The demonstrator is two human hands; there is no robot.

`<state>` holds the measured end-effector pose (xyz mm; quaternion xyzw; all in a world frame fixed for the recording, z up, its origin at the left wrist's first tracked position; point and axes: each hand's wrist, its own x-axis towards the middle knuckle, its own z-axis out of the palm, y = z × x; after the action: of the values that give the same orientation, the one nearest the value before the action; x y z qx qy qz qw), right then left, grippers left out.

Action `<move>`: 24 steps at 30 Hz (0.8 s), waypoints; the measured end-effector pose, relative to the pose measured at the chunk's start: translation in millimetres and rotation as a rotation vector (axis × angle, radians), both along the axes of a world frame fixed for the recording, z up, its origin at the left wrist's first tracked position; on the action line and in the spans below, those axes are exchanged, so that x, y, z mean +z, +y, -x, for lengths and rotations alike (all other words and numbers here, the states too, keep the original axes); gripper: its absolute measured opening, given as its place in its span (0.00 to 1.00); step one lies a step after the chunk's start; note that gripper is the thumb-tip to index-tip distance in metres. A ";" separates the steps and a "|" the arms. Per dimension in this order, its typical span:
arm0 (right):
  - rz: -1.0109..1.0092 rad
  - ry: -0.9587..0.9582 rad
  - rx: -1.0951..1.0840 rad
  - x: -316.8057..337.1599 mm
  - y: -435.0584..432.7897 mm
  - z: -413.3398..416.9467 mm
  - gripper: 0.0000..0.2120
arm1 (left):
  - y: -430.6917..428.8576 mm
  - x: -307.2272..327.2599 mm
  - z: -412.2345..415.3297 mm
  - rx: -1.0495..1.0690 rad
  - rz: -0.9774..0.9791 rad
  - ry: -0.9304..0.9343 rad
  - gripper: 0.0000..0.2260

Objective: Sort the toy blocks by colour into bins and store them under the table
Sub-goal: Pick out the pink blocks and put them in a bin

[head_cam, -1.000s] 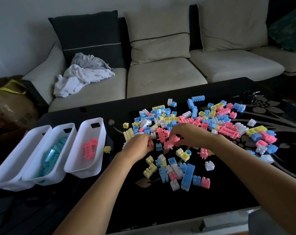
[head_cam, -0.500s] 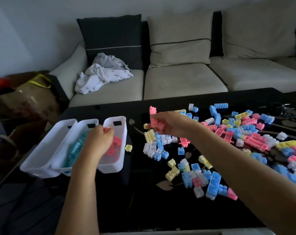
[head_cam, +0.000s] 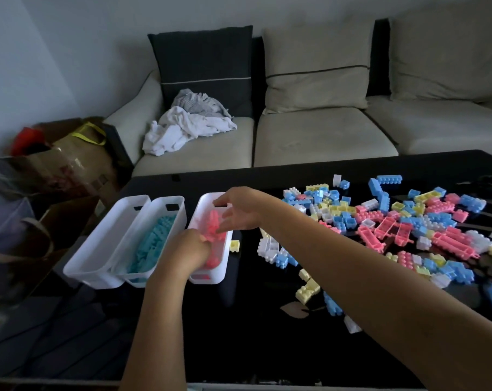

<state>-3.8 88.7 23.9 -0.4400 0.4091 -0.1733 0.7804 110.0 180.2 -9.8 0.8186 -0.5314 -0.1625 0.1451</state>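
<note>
While right hand (head_cam: 243, 207) fingers (head_cam: 229, 213) spread empty above pink blocks (head_cam: 212, 221), left hand (head_cam: 191, 248) curled beside, grip unclear.

Three white bins (head_cam: 98, 249) are standing on the bench (head_cam: 239, 334): one holding blue blocks (head_cam: 151, 246), one pink blocks (head_cam: 215, 224). Two hands, left hand (head_cam: 189, 248) and right hand (head_cam: 240, 207), are reaching there. One yellow block (head_cam: 234, 245) is lying alongside. Loose blocks (head_cam: 380, 221) in four colours are lying too numerous to count.

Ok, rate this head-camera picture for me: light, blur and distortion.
Head view: dim, the near table almost black; motion blur smears the left hand and the pink blocks in the bin; the right hand is soft; the wide lens bows the sofa; the loose blocks look fairly sharp.
</note>
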 end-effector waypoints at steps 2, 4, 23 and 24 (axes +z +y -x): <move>0.088 0.007 0.052 5.0 2.2 16.9 0.21 | 0.3 -0.5 1.3 -0.005 0.067 -0.028 0.12; 0.236 0.090 0.111 12.0 7.1 40.3 0.17 | 0.9 1.3 6.8 -0.013 0.185 -0.067 0.11; 1.033 1.194 0.221 -49.5 35.5 302.3 0.17 | -24.8 -37.9 235.9 -0.823 0.143 -0.033 0.18; 1.035 1.182 0.206 -49.7 35.9 302.4 0.16 | -29.6 -40.1 242.0 -0.802 0.121 -0.100 0.17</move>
<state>-306.2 124.5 -25.8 -0.8018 0.5804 -0.0062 0.1422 -132.1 150.6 -50.0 0.5433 -0.8235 -0.1345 0.0920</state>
